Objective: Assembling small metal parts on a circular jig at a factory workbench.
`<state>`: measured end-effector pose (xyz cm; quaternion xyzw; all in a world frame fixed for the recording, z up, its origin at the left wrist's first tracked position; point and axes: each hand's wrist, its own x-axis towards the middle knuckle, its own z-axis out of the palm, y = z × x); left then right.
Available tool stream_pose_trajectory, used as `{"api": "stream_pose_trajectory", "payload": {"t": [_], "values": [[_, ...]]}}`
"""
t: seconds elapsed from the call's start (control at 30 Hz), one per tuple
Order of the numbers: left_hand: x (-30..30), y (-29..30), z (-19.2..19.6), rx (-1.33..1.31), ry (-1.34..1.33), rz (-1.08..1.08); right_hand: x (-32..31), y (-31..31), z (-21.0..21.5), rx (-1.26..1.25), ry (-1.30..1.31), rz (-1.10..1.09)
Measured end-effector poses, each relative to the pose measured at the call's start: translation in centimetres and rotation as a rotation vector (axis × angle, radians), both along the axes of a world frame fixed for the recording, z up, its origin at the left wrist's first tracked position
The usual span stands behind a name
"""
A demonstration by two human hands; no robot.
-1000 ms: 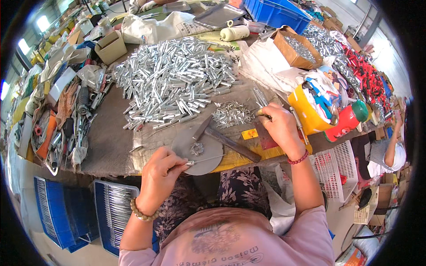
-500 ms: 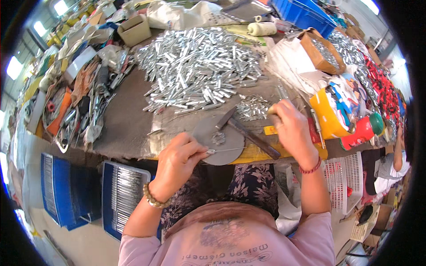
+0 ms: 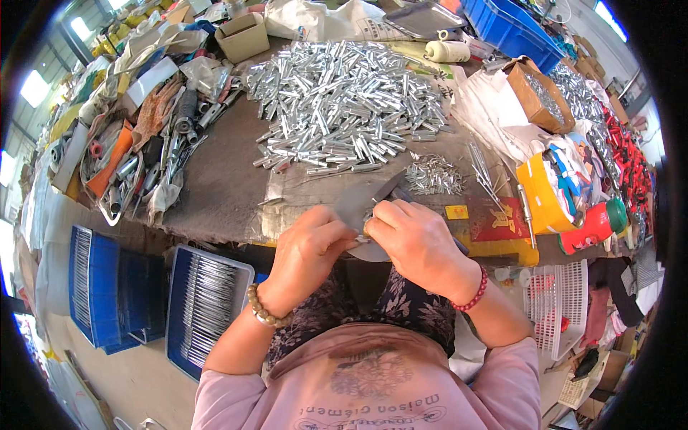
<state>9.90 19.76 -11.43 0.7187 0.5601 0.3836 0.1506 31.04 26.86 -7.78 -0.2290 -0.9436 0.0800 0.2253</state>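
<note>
Over the round grey plate [image 3: 352, 203] at the table's near edge, both hands meet. My left hand [image 3: 309, 242] is closed, its thumb and fingertips pinching a small silvery metal piece [image 3: 362, 239]. Right beside it, my right hand [image 3: 417, 247] has its fingers curled together near the same piece; whatever is in them is hidden. A hammer [image 3: 388, 185] lies across the plate, its handle mostly covered by my right hand. Just beyond is a small heap of short metal pins [image 3: 435, 176]. Farther back spreads a big pile of silvery metal tubes [image 3: 344, 107].
Thin rods [image 3: 486, 170] and a red packet [image 3: 496, 219] lie to the right, by a yellow container [image 3: 539, 192] and red jar [image 3: 591, 228]. Tools and bags [image 3: 154, 147] crowd the left. Blue bins [image 3: 172, 315] of metal rods stand below left; a white basket [image 3: 552, 304] is below right.
My right hand has moved left and nearer, from beside the pins to my left hand. The thin rod that stuck out from my left hand is now hidden. The view has shifted slightly.
</note>
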Motion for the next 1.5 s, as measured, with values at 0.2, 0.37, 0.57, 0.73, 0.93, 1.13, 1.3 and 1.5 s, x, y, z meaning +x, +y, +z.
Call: {"api": "stream_pose_trajectory", "payload": {"t": [0.2,0.37,0.57,0.73,0.93,1.13,1.3,1.5], "values": [[0.1,-0.1,0.3,0.026,0.002,0.003,-0.7,0.1,1.3,0.165,-0.144,0.073],[-0.2,0.1,0.0,0.036,-0.021,-0.015,-1.3,0.0,2.0,0.223,-0.223,0.099],[-0.2,0.2,-0.2,0.013,-0.063,-0.018,-1.3,0.2,1.4,0.206,-0.184,0.11],[-0.3,0.2,0.1,-0.016,-0.067,-0.033,-0.4,-0.2,1.0,0.052,-0.106,0.011],[-0.1,0.2,0.0,-0.029,-0.103,-0.033,3.7,0.2,-0.4,0.062,-0.072,-0.343],[-0.4,0.3,-0.2,-0.084,-0.098,-0.018,4.6,-1.4,-0.6,-0.041,0.109,-0.358],[-0.6,0.2,-0.4,-0.065,-0.106,-0.039,4.8,-4.0,0.4,-0.043,0.19,-0.229],[-0.7,0.1,-0.5,-0.072,-0.104,-0.054,4.5,-5.0,-0.8,-0.1,0.011,-0.221]]}}
